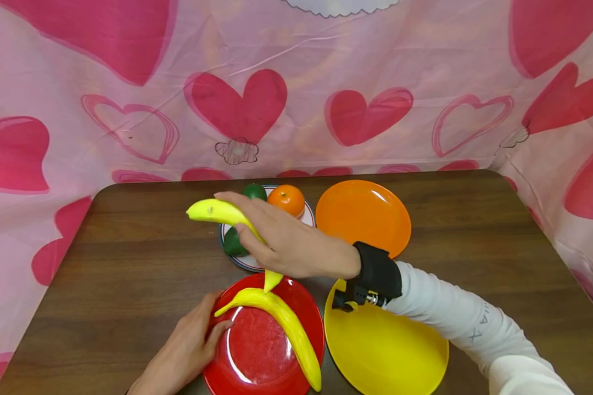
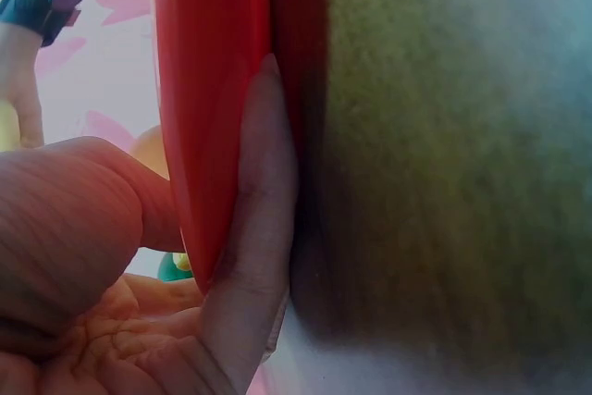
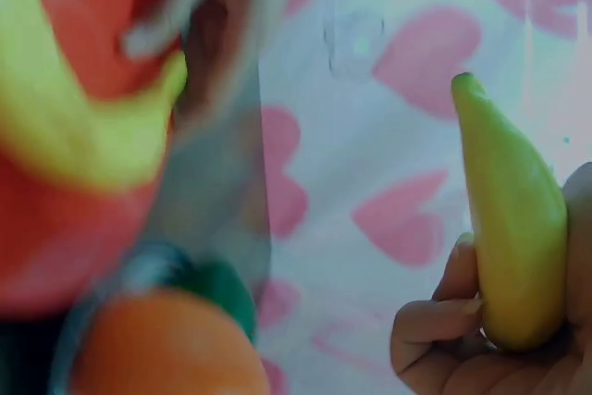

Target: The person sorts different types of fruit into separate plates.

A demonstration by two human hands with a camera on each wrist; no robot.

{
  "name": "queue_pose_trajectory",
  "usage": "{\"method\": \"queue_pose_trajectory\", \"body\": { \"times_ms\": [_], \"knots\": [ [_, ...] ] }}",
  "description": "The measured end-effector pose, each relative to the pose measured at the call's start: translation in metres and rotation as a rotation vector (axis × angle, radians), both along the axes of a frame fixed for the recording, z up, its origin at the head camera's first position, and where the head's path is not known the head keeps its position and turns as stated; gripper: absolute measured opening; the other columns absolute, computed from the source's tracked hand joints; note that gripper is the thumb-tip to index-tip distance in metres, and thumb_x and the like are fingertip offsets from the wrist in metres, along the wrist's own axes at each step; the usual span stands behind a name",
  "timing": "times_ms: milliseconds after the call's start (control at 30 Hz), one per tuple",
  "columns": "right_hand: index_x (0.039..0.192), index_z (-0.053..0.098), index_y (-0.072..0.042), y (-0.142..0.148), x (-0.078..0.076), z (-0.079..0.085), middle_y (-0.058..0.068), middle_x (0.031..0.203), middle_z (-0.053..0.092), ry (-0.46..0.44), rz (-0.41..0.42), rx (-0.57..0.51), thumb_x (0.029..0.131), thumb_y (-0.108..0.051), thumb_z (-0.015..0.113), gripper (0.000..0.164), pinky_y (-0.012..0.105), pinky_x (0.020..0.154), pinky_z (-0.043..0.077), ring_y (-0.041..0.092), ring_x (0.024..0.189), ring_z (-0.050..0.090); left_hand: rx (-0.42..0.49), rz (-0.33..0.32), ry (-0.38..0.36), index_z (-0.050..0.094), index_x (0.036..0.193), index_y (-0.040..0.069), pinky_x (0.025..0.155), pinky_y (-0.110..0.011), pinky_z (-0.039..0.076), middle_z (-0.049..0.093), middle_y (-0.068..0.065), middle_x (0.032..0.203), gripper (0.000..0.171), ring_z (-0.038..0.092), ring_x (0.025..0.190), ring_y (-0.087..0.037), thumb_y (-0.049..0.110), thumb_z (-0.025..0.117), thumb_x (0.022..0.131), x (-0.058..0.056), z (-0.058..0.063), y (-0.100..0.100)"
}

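My right hand [image 1: 281, 236] grips a yellow banana [image 1: 214, 210] in the air, above the small plate and the far rim of the red plate [image 1: 257, 351]. In the right wrist view, fingers curl around the lower part of this banana [image 3: 518, 219]. A second, longer banana [image 1: 289, 321] lies curved across the red plate's far and right side. At the plate's left rim is my left hand [image 1: 188, 337]. The left wrist view shows that hand [image 2: 83, 238] pinching the plate's edge [image 2: 208, 90], one finger under it.
A small white plate with a blue rim [image 1: 247, 265] holds an orange [image 1: 287, 199] and green fruits [image 1: 234, 242], partly hidden by my right arm. An orange plate [image 1: 370, 214] stands at the back right, a yellow plate [image 1: 390, 351] in front. Heart-printed cloth [image 1: 306, 49] surrounds the wooden table [image 1: 143, 252].
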State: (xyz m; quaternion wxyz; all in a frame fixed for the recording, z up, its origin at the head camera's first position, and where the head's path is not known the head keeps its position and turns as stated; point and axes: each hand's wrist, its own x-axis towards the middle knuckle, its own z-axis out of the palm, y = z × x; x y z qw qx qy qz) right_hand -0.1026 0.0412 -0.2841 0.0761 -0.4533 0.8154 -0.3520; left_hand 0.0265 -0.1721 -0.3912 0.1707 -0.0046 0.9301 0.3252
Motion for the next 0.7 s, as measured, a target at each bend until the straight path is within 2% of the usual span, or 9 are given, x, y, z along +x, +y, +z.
{"method": "queue_pose_trajectory", "body": {
  "times_ms": [133,233,300,367,467,567,700],
  "knots": [
    [0.159,0.024,-0.016,-0.003,0.022,-0.011,-0.001,0.133,0.053,-0.093,0.063,0.079,0.107,-0.031,0.052,0.062,0.022,0.103,0.047,0.011,0.117,0.051,0.013,-0.002,-0.007,0.051,0.134,0.01,0.078,-0.036,0.064,0.065,-0.005,0.117,0.055,0.066,0.102,-0.016,0.015,0.08,0.088,0.0,0.001,0.0],
    [0.155,0.027,-0.016,-0.003,0.037,-0.02,-0.002,0.121,0.056,-0.144,0.105,0.122,0.107,-0.031,0.051,0.056,0.016,0.094,0.05,0.008,0.107,0.055,0.024,0.0,-0.019,0.049,0.137,0.011,0.079,-0.036,0.063,0.064,-0.005,0.122,0.059,0.066,0.106,-0.017,0.015,0.08,0.087,0.0,0.001,0.0],
    [0.152,0.03,-0.016,-0.002,0.046,-0.026,-0.003,0.105,0.057,-0.168,0.105,0.16,0.107,-0.032,0.051,0.052,0.012,0.083,0.051,0.004,0.092,0.058,0.02,-0.013,0.005,0.048,0.139,0.012,0.082,-0.036,0.063,0.063,-0.005,0.125,0.06,0.066,0.11,-0.019,0.014,0.079,0.088,0.001,0.0,0.0],
    [0.149,0.033,-0.016,-0.002,0.053,-0.032,-0.005,0.089,0.054,-0.165,0.087,0.199,0.106,-0.034,0.051,0.049,0.01,0.069,0.049,0.001,0.075,0.056,0.01,-0.02,0.014,0.046,0.14,0.011,0.085,-0.038,0.062,0.062,-0.006,0.128,0.06,0.065,0.113,-0.021,0.013,0.078,0.089,0.001,0.0,0.0],
    [0.145,0.037,-0.015,-0.002,0.061,-0.041,-0.007,0.075,0.052,-0.117,0.053,0.274,0.106,-0.039,0.051,0.048,0.011,0.056,0.045,-0.001,0.058,0.051,-0.011,-0.013,0.007,0.047,0.137,0.009,0.088,-0.039,0.061,0.063,-0.005,0.124,0.056,0.065,0.109,-0.019,0.011,0.077,0.09,0.001,-0.001,-0.001],
    [0.138,0.041,-0.016,-0.002,0.065,-0.049,-0.009,0.069,0.05,-0.094,0.054,0.301,0.105,-0.039,0.052,0.042,0.012,0.052,0.042,0.0,0.053,0.049,-0.029,0.008,-0.028,0.051,0.131,0.008,0.086,-0.038,0.062,0.063,-0.003,0.114,0.05,0.062,0.1,-0.016,0.011,0.078,0.089,0.001,-0.001,0.0],
    [0.135,0.043,-0.018,-0.002,0.068,-0.058,-0.011,0.066,0.05,-0.107,0.09,0.35,0.104,-0.041,0.052,0.04,0.013,0.053,0.042,0.0,0.053,0.049,-0.033,0.04,-0.091,0.054,0.128,0.009,0.079,-0.036,0.063,0.064,-0.001,0.107,0.047,0.059,0.093,-0.013,0.011,0.079,0.088,0.002,-0.003,0.0]
  ]
}}
